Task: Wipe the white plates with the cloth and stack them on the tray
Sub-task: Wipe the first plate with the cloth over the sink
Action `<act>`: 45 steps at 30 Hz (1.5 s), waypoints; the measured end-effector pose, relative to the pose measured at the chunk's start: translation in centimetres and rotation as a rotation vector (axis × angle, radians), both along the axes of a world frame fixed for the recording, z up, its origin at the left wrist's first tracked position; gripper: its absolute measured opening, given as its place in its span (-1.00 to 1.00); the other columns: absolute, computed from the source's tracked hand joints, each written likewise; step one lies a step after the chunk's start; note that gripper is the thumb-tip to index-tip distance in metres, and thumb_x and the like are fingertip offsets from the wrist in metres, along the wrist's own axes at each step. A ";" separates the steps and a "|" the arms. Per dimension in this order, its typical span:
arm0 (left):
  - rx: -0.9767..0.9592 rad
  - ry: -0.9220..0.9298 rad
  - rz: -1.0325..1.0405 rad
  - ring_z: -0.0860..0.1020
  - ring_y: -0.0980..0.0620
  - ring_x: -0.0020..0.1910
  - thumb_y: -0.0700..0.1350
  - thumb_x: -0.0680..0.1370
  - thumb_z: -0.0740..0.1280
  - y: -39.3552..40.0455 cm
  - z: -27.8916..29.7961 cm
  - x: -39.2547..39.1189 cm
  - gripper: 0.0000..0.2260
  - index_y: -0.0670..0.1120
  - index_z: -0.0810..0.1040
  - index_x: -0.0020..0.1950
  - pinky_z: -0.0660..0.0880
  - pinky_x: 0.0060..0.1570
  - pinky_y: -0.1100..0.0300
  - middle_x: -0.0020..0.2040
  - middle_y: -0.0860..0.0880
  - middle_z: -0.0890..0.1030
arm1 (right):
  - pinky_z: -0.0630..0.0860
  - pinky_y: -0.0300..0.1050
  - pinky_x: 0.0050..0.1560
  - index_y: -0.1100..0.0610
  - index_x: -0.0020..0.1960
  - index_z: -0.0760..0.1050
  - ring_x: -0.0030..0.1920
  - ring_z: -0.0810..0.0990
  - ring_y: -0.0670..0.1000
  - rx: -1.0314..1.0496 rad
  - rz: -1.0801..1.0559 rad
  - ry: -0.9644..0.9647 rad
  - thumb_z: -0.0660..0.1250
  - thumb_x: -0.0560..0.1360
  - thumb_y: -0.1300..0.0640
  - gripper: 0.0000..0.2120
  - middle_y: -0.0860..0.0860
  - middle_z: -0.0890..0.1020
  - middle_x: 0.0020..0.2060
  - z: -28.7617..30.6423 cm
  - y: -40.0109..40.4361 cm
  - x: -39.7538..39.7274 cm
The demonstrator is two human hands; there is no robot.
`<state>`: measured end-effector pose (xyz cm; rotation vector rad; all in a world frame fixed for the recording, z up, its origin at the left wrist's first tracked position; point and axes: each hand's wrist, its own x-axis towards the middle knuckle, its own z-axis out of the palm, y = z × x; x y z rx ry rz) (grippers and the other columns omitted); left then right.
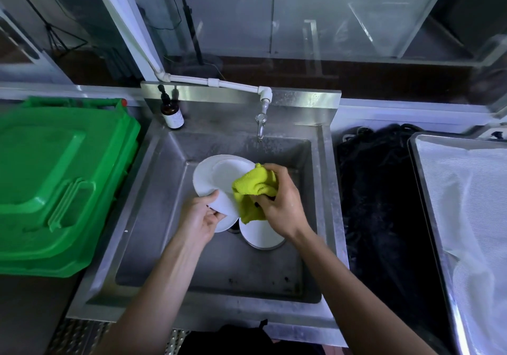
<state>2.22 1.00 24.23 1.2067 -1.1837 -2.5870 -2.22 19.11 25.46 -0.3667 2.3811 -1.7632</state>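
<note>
Left hand (201, 217) grips a plate (219, 182), right hand (279, 203) rubs it with the cloth (253, 187); the tray (428, 190) holds no plates (another waits in the sink (153, 217)).

Commercial kitchen wash area, deep stainless steel sink (323, 162), wall tap (260, 124), green bin (55, 184), metal tray (422, 179)

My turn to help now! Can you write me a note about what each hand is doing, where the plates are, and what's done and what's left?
Left hand: grips the near rim of a white plate, held tilted over the sink.
Right hand: holds the yellow cloth bunched against that plate.
Another white plate lies in the sink under the right hand.
Tray with its white liner sits on the right; no plates visible on it.
Done: wiping has started.
Left: finish this plate, wipe the other, stack both on the tray.
</note>
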 end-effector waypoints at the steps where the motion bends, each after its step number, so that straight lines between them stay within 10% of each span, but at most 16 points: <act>1: -0.007 0.009 -0.007 0.70 -0.09 0.02 -0.37 0.59 0.29 0.2 0.0 0.0 -0.78 -0.15 0.61 0.14 0.67 -0.17 0.01 0.04 -0.15 0.72 | 0.51 -0.32 0.15 0.00 0.34 0.41 0.24 0.49 -0.31 0.039 0.009 0.030 0.40 0.43 0.32 -0.47 -0.38 0.51 0.23 0.0 -0.5 0.1; 4: -0.034 0.039 -0.022 0.70 -0.07 -0.03 -0.38 0.58 0.28 0.5 0.2 0.0 -0.76 -0.11 0.61 0.12 0.66 -0.15 0.00 0.04 -0.15 0.71 | 0.28 -0.05 0.50 0.00 0.47 0.38 0.51 0.27 -0.05 0.203 0.045 0.072 0.40 0.46 0.15 -0.41 -0.10 0.29 0.53 -0.7 -1.5 0.5; 11: 0.007 0.103 0.002 0.69 -0.12 0.07 -0.35 0.58 0.30 1.2 0.2 0.5 -0.73 -0.10 0.61 0.20 0.64 0.07 -0.05 0.16 -0.19 0.69 | 0.27 0.21 0.46 0.09 0.40 0.48 0.54 0.28 0.12 0.348 -0.012 0.287 0.36 0.57 -0.12 -0.52 0.04 0.42 0.49 -3.4 -2.5 1.4; 17: 0.027 0.105 0.020 0.61 -0.19 0.15 -0.34 0.62 0.24 1.9 0.5 0.3 -0.63 -0.24 0.46 0.43 0.55 0.15 -0.10 0.31 -0.28 0.58 | 0.30 0.18 0.39 0.02 0.41 0.48 0.53 0.28 0.16 0.418 -0.055 0.417 0.28 0.59 -0.10 -0.57 -0.01 0.39 0.51 -4.5 -3.0 3.2; 31: 0.050 0.257 -0.133 0.66 -0.13 0.15 -0.30 0.49 0.37 0.7 -0.4 2.3 -0.76 -0.07 0.73 0.05 0.64 0.05 -0.03 0.12 -0.12 0.70 | 0.15 0.09 0.56 0.08 0.48 0.41 0.56 0.21 0.07 0.212 -0.180 0.110 0.29 0.65 0.10 -0.59 -0.02 0.35 0.53 -3.2 -0.9 -0.4; 45: -0.095 0.226 -0.409 0.64 -0.25 0.15 -0.35 0.49 0.34 -0.7 0.5 3.7 -0.63 -0.20 0.56 0.30 0.65 -0.15 -0.14 0.22 -0.23 0.65 | 0.14 0.10 0.53 -0.01 0.53 0.31 0.56 0.19 0.03 0.355 0.026 0.184 0.21 0.67 -0.05 -0.55 -0.06 0.30 0.55 -1.3 -0.1 -4.2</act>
